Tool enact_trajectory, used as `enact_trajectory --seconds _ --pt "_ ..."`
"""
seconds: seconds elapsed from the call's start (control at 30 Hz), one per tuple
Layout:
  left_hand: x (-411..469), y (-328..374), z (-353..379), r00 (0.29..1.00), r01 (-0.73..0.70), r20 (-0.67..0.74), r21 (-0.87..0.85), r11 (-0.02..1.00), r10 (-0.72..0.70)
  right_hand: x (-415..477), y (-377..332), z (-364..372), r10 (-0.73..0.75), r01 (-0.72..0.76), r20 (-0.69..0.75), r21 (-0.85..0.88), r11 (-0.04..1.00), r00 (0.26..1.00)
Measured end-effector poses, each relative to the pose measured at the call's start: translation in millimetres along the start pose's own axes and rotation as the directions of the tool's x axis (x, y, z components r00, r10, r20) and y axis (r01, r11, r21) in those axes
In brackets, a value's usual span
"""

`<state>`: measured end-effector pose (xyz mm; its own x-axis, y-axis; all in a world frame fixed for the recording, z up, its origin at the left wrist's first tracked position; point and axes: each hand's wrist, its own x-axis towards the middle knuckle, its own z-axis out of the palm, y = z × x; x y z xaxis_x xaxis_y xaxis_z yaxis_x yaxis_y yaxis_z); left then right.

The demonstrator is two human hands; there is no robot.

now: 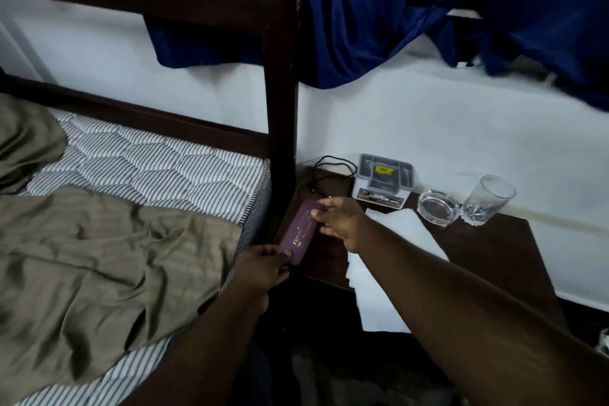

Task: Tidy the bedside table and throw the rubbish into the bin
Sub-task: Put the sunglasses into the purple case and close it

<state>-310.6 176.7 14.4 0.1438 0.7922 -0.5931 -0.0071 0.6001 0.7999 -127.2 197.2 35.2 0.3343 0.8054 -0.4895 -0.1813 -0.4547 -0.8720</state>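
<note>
Head view puts the purple case (301, 234) over the left edge of the bedside table (494, 250), just beside the bedpost (281, 109). We judge we are setting it straight, so we should keep it level, lay it parallel to that edge, and keep it clear of the black cable (329, 168) behind and the white paper (395, 241) to its right. Our left hand (263, 269) pinches the case's near end between thumb and curled fingers and our right hand (342, 224) pinches its far end, so the case spans both grips; we cannot tell whether it touches the wood.
</note>
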Motion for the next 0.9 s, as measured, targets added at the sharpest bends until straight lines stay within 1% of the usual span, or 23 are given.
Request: enact_trajectory --seconds 0.1,0.23,0.3,0.47,0.73,0.9 --pt "14 -4 -3 0.999 0.009 -0.043 0.059 0.998 -0.007 14 10 8 0.019 -0.019 0.004 -0.036 0.999 1.000" --pt "27 -10 -3 1.000 -0.006 -0.016 0.204 0.979 0.009 34 20 11 0.010 -0.012 -0.013 -0.127 0.992 1.000" --pt "31 -13 -2 0.999 -0.023 -0.039 0.292 0.956 0.035 40 24 11 -0.004 -0.001 -0.026 -0.186 0.983 1.000" --pt "39 -20 0 0.994 -0.035 -0.079 0.389 0.920 0.072 53 33 13 -0.044 0.029 -0.042 -0.322 0.946 0.998" --pt "41 -25 1 0.980 -0.070 -0.125 0.517 0.853 0.156 54 35 13 -0.074 0.045 -0.056 -0.405 0.913 0.996" --pt "31 -15 1 0.961 -0.095 -0.143 0.629 0.772 0.236 47 30 6 -0.134 0.081 -0.094 -0.428 0.900 0.987"
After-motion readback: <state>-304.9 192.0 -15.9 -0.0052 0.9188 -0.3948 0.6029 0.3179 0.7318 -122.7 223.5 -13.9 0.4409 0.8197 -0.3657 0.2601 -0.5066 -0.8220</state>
